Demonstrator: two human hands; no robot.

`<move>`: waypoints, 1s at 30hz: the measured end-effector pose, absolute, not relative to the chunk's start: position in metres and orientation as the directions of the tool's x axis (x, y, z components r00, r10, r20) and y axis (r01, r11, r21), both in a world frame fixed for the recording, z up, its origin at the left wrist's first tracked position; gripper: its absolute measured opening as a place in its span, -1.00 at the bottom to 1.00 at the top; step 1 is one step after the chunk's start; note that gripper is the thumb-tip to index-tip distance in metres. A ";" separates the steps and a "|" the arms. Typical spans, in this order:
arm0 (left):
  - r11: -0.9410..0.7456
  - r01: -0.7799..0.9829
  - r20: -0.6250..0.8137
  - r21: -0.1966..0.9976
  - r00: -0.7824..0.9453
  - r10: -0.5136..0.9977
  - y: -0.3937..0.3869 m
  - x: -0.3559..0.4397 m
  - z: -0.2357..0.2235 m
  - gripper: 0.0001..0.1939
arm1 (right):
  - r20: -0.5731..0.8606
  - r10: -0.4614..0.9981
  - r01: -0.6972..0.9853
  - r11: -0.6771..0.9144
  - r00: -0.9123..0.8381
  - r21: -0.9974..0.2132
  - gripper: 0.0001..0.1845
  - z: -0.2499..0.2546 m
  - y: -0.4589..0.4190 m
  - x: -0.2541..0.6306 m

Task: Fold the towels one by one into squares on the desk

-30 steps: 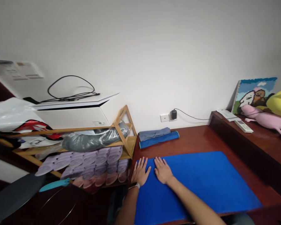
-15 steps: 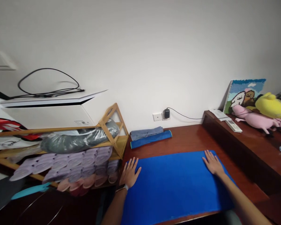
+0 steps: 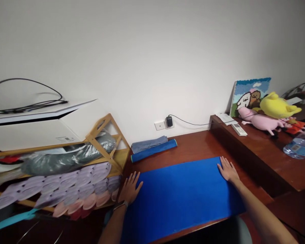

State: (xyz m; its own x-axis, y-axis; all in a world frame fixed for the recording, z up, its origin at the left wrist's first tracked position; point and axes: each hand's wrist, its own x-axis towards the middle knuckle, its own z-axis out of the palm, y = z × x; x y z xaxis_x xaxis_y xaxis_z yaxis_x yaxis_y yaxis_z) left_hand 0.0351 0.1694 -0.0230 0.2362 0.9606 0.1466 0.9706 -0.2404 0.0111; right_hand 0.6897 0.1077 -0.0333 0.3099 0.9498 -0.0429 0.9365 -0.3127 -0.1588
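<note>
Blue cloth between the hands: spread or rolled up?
Spread: the blue cloth lies flat and smooth, left hand and right hand near its far corners.

mat: partly hidden by left hand | box print: perhaps text, illegible

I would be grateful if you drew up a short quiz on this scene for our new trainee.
1. Multiple choice: near which corner of the spread blue cloth is the right hand?
A) near left
B) far right
C) near right

2. True or false: the left hand is open, palm down.

3. Short answer: what is plugged into the wall socket?

Key: 1. B, far right. 2. True. 3. A black power adapter.
</note>
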 end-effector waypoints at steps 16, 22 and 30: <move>-0.302 0.947 0.173 0.105 0.282 0.944 0.159 0.004 -0.024 -0.35 | 0.124 0.977 0.966 -0.142 0.172 -0.218 -0.25 0.031 0.149 0.494; -0.303 0.947 0.166 0.105 0.284 0.944 0.162 0.004 -0.026 -0.37 | 0.087 0.905 0.796 0.410 -0.417 -0.444 -0.26 0.038 0.138 0.227; -0.317 0.945 0.218 0.077 0.295 0.930 0.171 -0.001 -0.038 -0.32 | 0.041 0.922 0.817 0.361 -0.385 -0.450 -0.27 0.017 0.140 0.296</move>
State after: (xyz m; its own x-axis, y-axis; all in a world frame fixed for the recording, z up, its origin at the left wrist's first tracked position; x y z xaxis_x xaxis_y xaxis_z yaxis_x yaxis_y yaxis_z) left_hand -0.0015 0.1705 -0.0376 0.2947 0.9304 0.2178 0.9451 -0.3174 0.0772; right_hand 0.2957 0.1403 0.0167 -0.3848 0.9221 0.0409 0.8167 0.3608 -0.4504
